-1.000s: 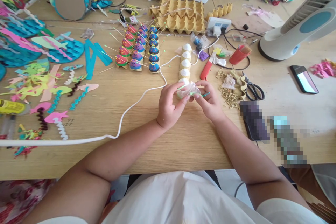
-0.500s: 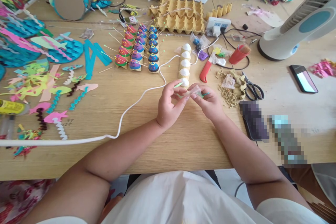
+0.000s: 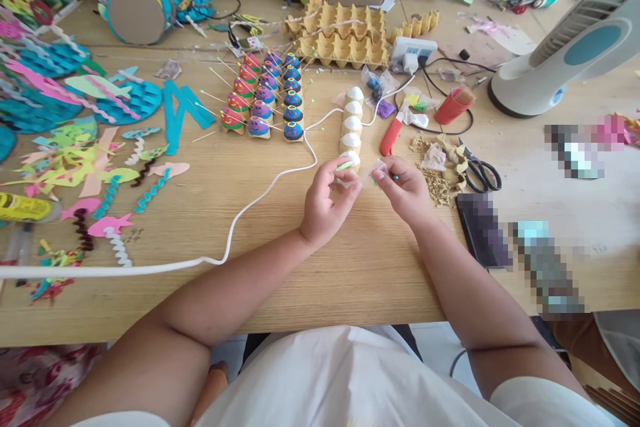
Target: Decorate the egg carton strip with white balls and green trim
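Note:
My left hand [image 3: 330, 200] is closed, its fingers curled with the thumb near them. A small light green piece [image 3: 345, 165], perhaps clay, shows between its fingers. Across a narrow gap, my right hand [image 3: 406, 192] pinches a small clear plastic bag [image 3: 379, 169]. A tiny teal bit [image 3: 395, 177] peeks out by its fingers. Just beyond my left hand stands an egg-carton strip [image 3: 351, 121] with white-topped bumps, its near end partly covered by the fingers.
Painted egg-carton strips with pins [image 3: 261, 108] stand left of centre. A red-handled cutter [image 3: 391, 138], scissors [image 3: 481, 172] and a phone [image 3: 481, 230] lie rightward. A white cable [image 3: 231, 227] crosses the table. Paper cutouts [image 3: 113, 221] cover the left; a fan [image 3: 530, 73] stands right.
My hands have drawn slightly apart. The plastic bag, earlier between the fingertips of both, is now at my right hand's fingers.

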The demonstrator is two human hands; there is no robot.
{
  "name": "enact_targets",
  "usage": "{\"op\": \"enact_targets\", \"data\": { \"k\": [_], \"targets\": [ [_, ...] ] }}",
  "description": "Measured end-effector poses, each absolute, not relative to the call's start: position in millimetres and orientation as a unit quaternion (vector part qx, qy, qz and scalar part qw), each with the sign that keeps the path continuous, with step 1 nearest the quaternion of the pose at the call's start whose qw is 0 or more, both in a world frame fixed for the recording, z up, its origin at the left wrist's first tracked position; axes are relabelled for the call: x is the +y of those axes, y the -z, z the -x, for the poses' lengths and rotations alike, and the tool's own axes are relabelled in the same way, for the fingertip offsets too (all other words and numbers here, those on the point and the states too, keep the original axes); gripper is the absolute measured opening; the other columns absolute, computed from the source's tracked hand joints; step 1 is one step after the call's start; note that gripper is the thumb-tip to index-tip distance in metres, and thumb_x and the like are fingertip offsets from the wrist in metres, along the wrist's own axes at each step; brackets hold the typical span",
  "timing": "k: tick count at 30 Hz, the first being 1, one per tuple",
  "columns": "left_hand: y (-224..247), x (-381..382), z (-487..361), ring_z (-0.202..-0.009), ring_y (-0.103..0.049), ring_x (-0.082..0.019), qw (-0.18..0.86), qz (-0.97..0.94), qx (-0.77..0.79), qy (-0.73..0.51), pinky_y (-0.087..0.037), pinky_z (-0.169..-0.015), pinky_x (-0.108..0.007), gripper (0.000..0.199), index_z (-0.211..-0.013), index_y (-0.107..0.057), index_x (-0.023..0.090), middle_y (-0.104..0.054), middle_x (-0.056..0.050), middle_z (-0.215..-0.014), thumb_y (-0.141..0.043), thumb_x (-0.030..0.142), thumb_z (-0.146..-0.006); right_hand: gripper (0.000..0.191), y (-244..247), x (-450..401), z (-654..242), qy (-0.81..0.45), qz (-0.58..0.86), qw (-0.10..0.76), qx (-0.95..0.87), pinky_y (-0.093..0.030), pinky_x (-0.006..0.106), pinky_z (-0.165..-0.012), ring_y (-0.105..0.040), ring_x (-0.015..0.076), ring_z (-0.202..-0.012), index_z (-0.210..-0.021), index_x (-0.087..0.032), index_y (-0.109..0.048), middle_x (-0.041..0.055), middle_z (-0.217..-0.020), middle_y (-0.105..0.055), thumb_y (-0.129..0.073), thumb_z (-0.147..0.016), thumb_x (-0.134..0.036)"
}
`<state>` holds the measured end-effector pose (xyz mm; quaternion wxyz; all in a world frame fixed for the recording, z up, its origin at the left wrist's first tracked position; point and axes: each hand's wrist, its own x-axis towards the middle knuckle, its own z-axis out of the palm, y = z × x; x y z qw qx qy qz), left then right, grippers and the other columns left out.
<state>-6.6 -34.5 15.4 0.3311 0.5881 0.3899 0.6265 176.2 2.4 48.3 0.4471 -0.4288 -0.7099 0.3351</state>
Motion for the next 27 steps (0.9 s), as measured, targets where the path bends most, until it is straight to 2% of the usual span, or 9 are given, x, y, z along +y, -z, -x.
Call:
{"op": "enact_targets", "data": {
  "k": [3,4,7,10,12,16,21,24,27],
  "targets": [
    [-16.3,-33.4,10.6,-0.116,-0.069,-0.02,0.313,-0.585,0.418,-0.621,-0.057,-0.091,-0.031,0.039,-0.134,-0.068,0.024,-0.072,-0.011,-0.131,-0.063,0.047,-0.103,0.013,-44.1,12.0,-187.2,-0.195,0.484,0.397,-0.755,-0.051,0.042,-0.089,-0.065,0.0243,-0.089,-0.088,-0.023,-0.068,0.0063,-0.089,-0.075,-0.066,-0.096,-0.033],
    [-16.7,-32.7,11.6,-0.116,-0.069,-0.02,0.314,-0.574,0.424,-0.626,-0.056,-0.093,-0.031,0.037,-0.13,-0.071,0.024,-0.073,-0.011,-0.131,-0.06,0.048,-0.104,0.006,-41.0,15.3,-191.1,-0.167,0.505,0.364,-0.765,-0.051,0.043,-0.089,-0.065,0.0267,-0.091,-0.095,-0.023,-0.069,0.0071,-0.088,-0.075,-0.066,-0.093,-0.028],
    [-16.1,-29.8,12.3,-0.101,-0.07,-0.017,0.341,-0.537,0.435,-0.637,-0.055,-0.088,-0.03,0.036,-0.12,-0.077,0.023,-0.077,-0.008,-0.119,-0.066,0.051,-0.1,0.026,-31.3,22.5,-200.7,-0.115,0.576,0.283,-0.759,-0.052,0.047,-0.087,-0.064,0.0318,-0.093,-0.114,-0.022,-0.068,0.0087,-0.085,-0.074,-0.068,-0.088,-0.022],
    [-13.4,-27.4,11.1,-0.089,-0.068,-0.014,0.35,-0.531,0.442,-0.632,-0.054,-0.081,-0.028,0.034,-0.112,-0.08,0.022,-0.078,-0.006,-0.104,-0.072,0.052,-0.096,0.024,-31.4,21.6,-201.7,-0.029,0.577,0.324,-0.749,-0.049,0.057,-0.1,-0.062,0.0356,-0.109,-0.111,-0.022,-0.071,0.015,-0.111,-0.073,-0.072,-0.09,-0.032],
    [-12.8,-27.2,10.7,-0.088,-0.069,-0.015,0.36,-0.537,0.434,-0.627,-0.055,-0.082,-0.029,0.034,-0.11,-0.08,0.022,-0.078,-0.006,-0.1,-0.072,0.052,-0.096,0.022,-38.2,15.7,-196.0,-0.013,0.524,0.379,-0.763,-0.048,0.059,-0.104,-0.062,0.0346,-0.113,-0.113,-0.025,-0.073,0.0133,-0.119,-0.071,-0.068,-0.095,-0.037],
    [-19.0,-30.2,12.4,-0.097,-0.072,-0.017,0.367,-0.585,0.402,-0.602,-0.056,-0.092,-0.033,0.03,-0.108,-0.081,0.023,-0.08,-0.007,-0.104,-0.069,0.049,-0.099,0.034,-52.2,0.5,-178.7,-0.097,0.352,0.419,-0.831,-0.054,0.05,-0.095,-0.067,0.0278,-0.105,-0.125,-0.033,-0.074,0.0086,-0.114,-0.071,-0.075,-0.093,-0.046],
    [-29.9,-35.0,14.7,-0.096,-0.07,-0.019,0.361,-0.624,0.382,-0.578,-0.054,-0.093,-0.037,0.033,-0.093,-0.079,0.022,-0.078,-0.007,-0.095,-0.064,0.05,-0.101,0.023,-50.7,-4.7,-171.0,-0.187,0.335,0.452,-0.806,-0.057,0.046,-0.09,-0.068,0.0239,-0.097,-0.114,-0.035,-0.081,0.007,-0.103,-0.07,-0.072,-0.097,-0.046],
    [-29.0,-36.5,14.2,-0.095,-0.069,-0.02,0.393,-0.605,0.374,-0.583,-0.054,-0.092,-0.037,0.048,-0.086,-0.077,0.022,-0.075,-0.007,-0.09,-0.053,0.059,-0.104,0.021,-45.5,-4.2,-174.8,-0.162,0.341,0.453,-0.807,-0.055,0.045,-0.089,-0.066,0.0222,-0.091,-0.112,-0.038,-0.083,0.0057,-0.098,-0.07,-0.074,-0.095,-0.047],
    [-23.9,-36.8,13.2,-0.082,-0.064,-0.018,0.422,-0.567,0.38,-0.597,-0.054,-0.083,-0.036,0.059,-0.088,-0.078,0.021,-0.072,-0.006,-0.086,-0.044,0.067,-0.104,0.023,-41.2,-5.1,-179.2,-0.11,0.336,0.445,-0.822,-0.054,0.044,-0.088,-0.064,0.0219,-0.088,-0.113,-0.042,-0.082,0.0053,-0.098,-0.071,-0.076,-0.092,-0.048]
  ]
}}
